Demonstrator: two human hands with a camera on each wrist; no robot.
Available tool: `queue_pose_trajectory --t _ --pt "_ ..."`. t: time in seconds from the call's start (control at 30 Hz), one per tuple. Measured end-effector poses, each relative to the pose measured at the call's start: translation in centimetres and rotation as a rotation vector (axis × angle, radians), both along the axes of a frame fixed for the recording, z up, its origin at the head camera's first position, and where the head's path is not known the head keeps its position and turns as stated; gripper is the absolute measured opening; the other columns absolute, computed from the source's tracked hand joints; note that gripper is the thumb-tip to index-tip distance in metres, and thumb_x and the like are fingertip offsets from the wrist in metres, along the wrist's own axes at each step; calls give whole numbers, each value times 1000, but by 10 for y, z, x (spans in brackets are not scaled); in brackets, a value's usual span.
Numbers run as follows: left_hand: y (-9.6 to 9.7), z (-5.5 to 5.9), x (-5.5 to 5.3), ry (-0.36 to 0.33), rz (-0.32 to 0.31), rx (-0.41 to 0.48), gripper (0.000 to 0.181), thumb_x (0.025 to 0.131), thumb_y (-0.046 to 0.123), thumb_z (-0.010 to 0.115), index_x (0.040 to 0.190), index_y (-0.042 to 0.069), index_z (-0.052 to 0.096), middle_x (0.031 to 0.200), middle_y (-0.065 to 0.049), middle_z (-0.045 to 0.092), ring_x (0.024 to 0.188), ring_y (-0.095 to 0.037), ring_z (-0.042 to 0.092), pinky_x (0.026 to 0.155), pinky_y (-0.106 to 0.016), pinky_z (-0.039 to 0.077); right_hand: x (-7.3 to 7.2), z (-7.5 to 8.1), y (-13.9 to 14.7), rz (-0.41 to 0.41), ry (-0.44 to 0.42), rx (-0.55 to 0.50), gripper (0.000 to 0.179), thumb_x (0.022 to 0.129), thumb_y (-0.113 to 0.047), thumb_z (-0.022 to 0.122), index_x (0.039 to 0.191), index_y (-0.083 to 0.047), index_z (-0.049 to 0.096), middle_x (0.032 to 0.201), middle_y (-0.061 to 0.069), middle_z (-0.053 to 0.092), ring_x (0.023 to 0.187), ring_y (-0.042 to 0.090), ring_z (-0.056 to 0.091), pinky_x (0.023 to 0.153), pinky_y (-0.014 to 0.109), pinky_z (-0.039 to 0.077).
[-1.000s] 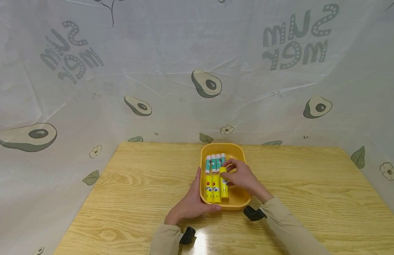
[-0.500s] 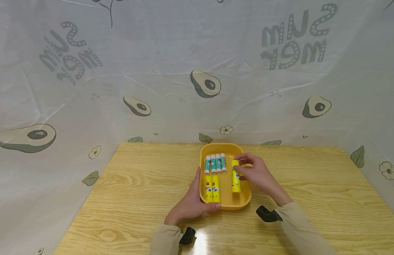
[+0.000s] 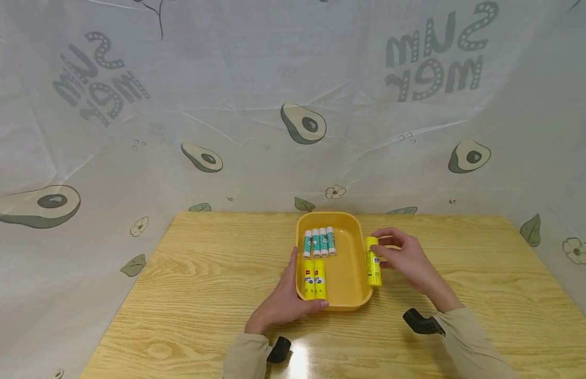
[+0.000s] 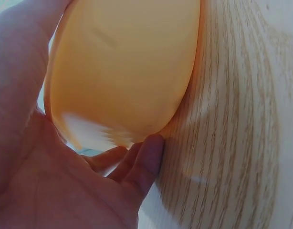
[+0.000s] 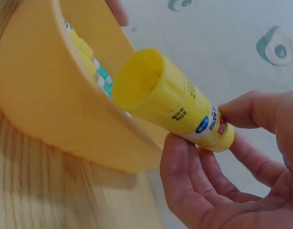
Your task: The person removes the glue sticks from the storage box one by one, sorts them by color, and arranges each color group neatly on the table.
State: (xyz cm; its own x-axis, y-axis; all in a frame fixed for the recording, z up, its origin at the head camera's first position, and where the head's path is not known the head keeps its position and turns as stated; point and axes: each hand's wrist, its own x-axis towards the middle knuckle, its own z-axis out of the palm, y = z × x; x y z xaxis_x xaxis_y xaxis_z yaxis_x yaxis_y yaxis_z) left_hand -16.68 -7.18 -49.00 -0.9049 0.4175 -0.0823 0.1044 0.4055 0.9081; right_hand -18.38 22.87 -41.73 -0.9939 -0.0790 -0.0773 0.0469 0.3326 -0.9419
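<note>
My right hand (image 3: 411, 266) pinches a yellow glue stick (image 3: 374, 263) by its upper part, above the right rim of an orange-yellow plastic tray (image 3: 346, 279). In the right wrist view, the hollow base end of that glue stick (image 5: 180, 105) points away from my palm, and "20g" shows on its label. My left hand (image 3: 285, 300) holds the tray's near left corner, thumb along the front and fingers against the left wall. Two more yellow glue sticks (image 3: 320, 280) lie side by side in the near left of the tray. Behind them lies a row of several smaller green-and-white glue sticks (image 3: 316, 243).
The tray stands on a wood-grain table (image 3: 217, 263), close to its back edge. A pale curtain (image 3: 255, 158) printed with avocados and lettering hangs behind and at both sides. Black wrist mounts (image 3: 279, 350) sit at both sleeves.
My right hand has lifted the third yellow glue stick from beside the other two and carried it right, to the tray's right rim. The left hand and tray have stayed in place.
</note>
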Motion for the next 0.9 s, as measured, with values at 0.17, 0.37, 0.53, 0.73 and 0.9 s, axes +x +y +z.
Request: queue_pose_trajectory --t 0.17,0.37,0.53,0.73,0.9 --pt "0 -1 -1 -10 3 7 136 76 47 89 164 32 -14 174 -6 5 158 -29 17 127 -57 18 3 -4 10 -9 -13 23 45 101 -20 65 139 1 52 133 25 54 99 17 66 78 35 63" --pt "0 0 -1 -24 5 18 137 76 46 90 165 28 -13 173 -6 6 156 -28 21 127 -56 19 7 -14 21 9 -41 42 46 101 -19 65 140 2 51 133 25 54 99 18 66 78 34 62" --pt "0 1 -1 -30 5 20 136 76 46 89 164 30 -13 173 -5 7 155 -28 22 127 -56 20 11 -24 26 31 -71 38 46 101 -19 66 139 2 51 134 25 54 102 18 65 79 33 62" --pt "0 1 0 -37 6 7 137 75 47 89 164 31 -14 173 -6 6 157 -30 20 126 -58 19 15 -34 30 39 -106 67 47 100 -19 67 139 3 51 132 25 55 103 20 66 80 35 62" --pt "0 2 0 -41 8 -9 137 76 49 89 164 29 -14 173 -7 5 158 -31 17 126 -59 19 15 -41 33 42 -116 95 46 100 -18 68 137 4 52 129 25 57 102 21 67 78 34 63"
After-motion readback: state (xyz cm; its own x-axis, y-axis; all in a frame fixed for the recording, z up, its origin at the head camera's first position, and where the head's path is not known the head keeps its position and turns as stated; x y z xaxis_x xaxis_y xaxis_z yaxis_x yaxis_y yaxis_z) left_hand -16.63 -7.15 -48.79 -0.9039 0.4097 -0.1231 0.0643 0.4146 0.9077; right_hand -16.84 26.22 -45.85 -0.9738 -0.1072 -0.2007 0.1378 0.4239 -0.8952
